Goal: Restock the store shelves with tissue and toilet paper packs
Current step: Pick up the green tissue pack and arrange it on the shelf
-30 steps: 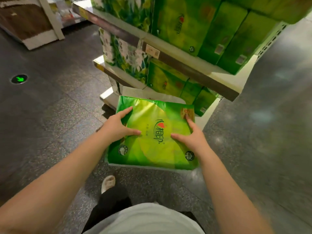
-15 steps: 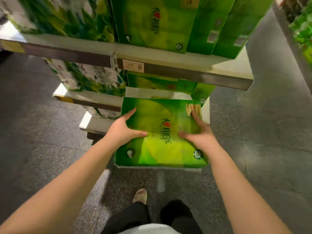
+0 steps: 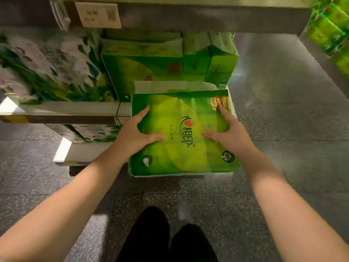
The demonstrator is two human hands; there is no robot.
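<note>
Speckled grey floor runs beneath tiered shelving. Left hand (image 3: 135,136) and right hand (image 3: 229,136) grip the glossy green plastic-wrapped tissue pack (image 3: 184,135) by its sides, steadying it toward stock at twelve o'clock

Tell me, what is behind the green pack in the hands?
Behind the green pack stands a second green pack on the shelf, its lower front covered. More green packs stand to its right. What lies deeper cannot be seen.
</note>
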